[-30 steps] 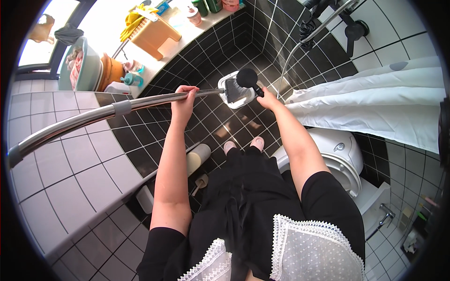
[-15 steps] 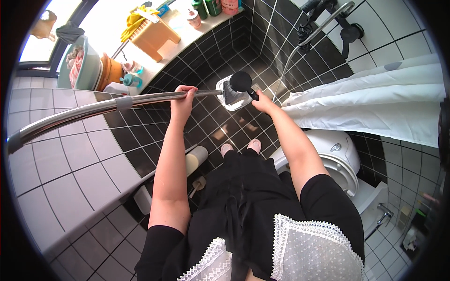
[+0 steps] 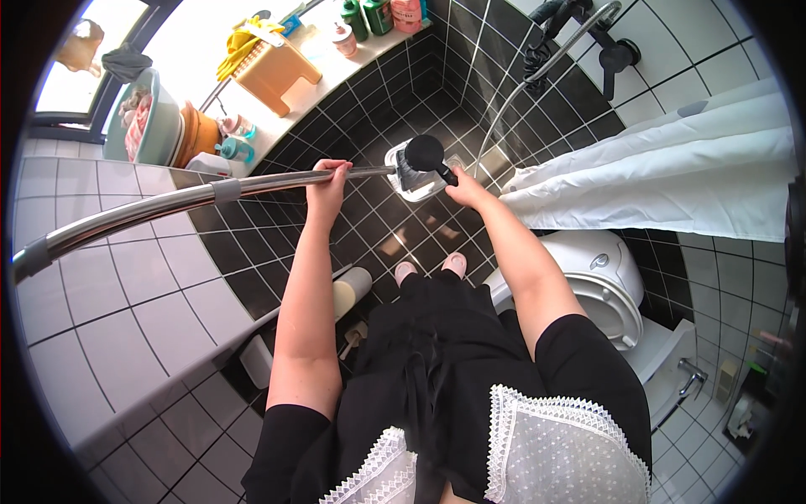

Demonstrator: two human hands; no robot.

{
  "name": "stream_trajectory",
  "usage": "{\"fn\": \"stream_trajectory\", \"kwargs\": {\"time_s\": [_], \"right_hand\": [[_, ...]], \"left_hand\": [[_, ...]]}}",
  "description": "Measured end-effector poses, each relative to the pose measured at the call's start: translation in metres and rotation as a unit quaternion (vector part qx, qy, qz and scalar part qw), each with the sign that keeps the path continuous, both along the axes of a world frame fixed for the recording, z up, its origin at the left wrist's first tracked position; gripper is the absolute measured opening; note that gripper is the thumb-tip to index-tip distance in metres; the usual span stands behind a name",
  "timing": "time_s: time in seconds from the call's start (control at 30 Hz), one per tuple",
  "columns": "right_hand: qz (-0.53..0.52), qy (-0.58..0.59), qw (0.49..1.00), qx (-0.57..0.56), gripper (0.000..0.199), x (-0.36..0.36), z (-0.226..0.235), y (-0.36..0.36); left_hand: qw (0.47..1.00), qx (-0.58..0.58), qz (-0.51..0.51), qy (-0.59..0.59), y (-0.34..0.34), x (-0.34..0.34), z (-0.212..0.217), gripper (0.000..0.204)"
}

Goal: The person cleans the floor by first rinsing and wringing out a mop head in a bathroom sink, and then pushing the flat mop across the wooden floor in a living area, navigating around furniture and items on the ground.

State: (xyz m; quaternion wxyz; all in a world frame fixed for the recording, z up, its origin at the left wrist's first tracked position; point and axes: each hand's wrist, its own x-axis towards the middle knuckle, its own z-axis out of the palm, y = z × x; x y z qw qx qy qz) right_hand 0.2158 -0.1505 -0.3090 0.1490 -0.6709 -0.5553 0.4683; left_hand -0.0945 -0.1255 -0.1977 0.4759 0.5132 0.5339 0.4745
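Observation:
My left hand [image 3: 329, 183] is closed around a curved chrome curtain rod [image 3: 168, 204] that runs from the lower left up to the middle. My right hand [image 3: 467, 186] grips the handle of a black round-headed brush [image 3: 425, 154]. The brush head presses on the rod's silver-white end piece [image 3: 405, 175]. Both forearms reach up from the lower edge. My feet in pale slippers [image 3: 430, 267] stand on the black tiled floor below.
A bunched white shower curtain [image 3: 672, 168] lies to the right, above a white toilet [image 3: 604, 281]. A shower hose and black fittings [image 3: 588, 34] hang on the far wall. The window ledge holds a yellow stool [image 3: 273, 63], bottles and a basin [image 3: 151, 118].
The brush head and my right hand have shifted slightly left and down at the rod's end. My left hand keeps its grip on the rod.

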Motion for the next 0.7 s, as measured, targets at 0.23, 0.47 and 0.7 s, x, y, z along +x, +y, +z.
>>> {"fn": "stream_trajectory", "kwargs": {"time_s": [0.23, 0.47, 0.7], "right_hand": [[-0.003, -0.037, 0.999, -0.013, 0.058, 0.007, -0.005, 0.0], [-0.009, -0.044, 0.998, -0.035, 0.052, 0.005, -0.002, 0.002], [-0.035, -0.05, 0.998, 0.008, 0.041, 0.006, -0.013, 0.003]], "left_hand": [[1.0, 0.005, -0.007, 0.007, -0.002, 0.002, 0.001, 0.008], [1.0, 0.008, -0.005, 0.012, -0.006, 0.003, 0.005, 0.007], [1.0, 0.009, -0.009, 0.011, -0.004, 0.004, 0.003, 0.006]]}}
